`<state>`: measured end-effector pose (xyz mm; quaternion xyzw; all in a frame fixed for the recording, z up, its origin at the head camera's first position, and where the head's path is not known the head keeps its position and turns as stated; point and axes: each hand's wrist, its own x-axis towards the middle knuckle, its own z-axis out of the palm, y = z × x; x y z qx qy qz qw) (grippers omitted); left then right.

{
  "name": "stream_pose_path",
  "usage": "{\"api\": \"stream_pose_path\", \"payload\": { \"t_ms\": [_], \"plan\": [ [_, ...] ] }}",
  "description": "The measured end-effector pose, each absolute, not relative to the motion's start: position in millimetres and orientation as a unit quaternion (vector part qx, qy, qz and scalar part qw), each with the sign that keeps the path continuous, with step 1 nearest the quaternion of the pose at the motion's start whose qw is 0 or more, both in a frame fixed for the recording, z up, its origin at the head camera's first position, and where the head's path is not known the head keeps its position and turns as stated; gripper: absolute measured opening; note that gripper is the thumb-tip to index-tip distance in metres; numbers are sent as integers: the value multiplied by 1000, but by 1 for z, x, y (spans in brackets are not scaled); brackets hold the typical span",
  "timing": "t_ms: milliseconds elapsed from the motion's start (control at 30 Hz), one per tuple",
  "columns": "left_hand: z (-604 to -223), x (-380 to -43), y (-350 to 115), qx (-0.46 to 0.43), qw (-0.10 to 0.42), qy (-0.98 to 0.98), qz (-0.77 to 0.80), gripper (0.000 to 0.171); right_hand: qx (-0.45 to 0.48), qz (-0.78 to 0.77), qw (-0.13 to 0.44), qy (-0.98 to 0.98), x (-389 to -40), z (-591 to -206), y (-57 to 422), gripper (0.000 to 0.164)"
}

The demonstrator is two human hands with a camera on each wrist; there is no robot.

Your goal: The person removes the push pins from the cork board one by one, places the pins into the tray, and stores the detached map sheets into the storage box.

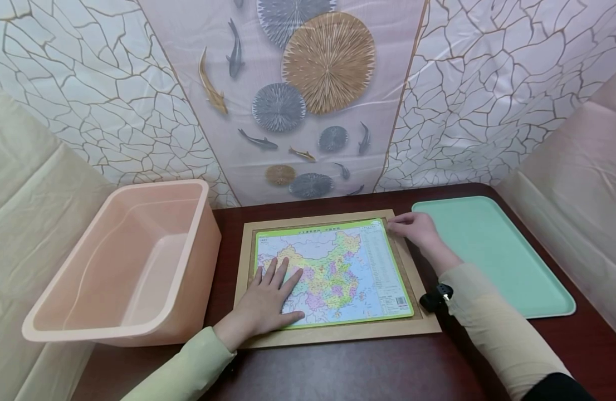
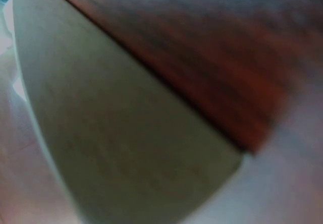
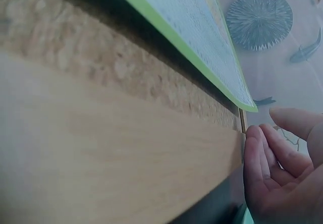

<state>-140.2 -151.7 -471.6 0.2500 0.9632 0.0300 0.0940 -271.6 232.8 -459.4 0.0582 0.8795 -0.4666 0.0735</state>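
Note:
A map board point(image 1: 333, 273) with a green border lies within a wooden-framed cork board point(image 1: 338, 335). Spread flat, my left hand point(image 1: 268, 303) rests on the lower left of the map. At the far right corner of the frame is my right hand point(image 1: 415, 227), beside the map's corner. In the right wrist view, its bent fingers point(image 3: 257, 158) touch or nearly touch the end of the wooden frame point(image 3: 151, 158). The thumb stands apart from them, and nothing shows between. Also there, the map's edge point(image 3: 186, 50) sits above the cork.
A deep pink tub point(image 1: 187, 267) stands to the left. To the right lies a mint-green tray point(image 1: 493, 250). Both are on the dark red table point(image 1: 338, 367), with a patterned cloth point(image 1: 308, 156) hanging behind. The left wrist view is blurred, with no hand visible.

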Motion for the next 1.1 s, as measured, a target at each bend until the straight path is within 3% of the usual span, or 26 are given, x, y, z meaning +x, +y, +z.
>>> {"api": "stream_pose_path", "payload": {
  "t_ms": [1100],
  "plan": [
    [-475,-142,-152,248,93,964,29,92,47,-468,92,878,-273,-461,220,48]
  ]
}}
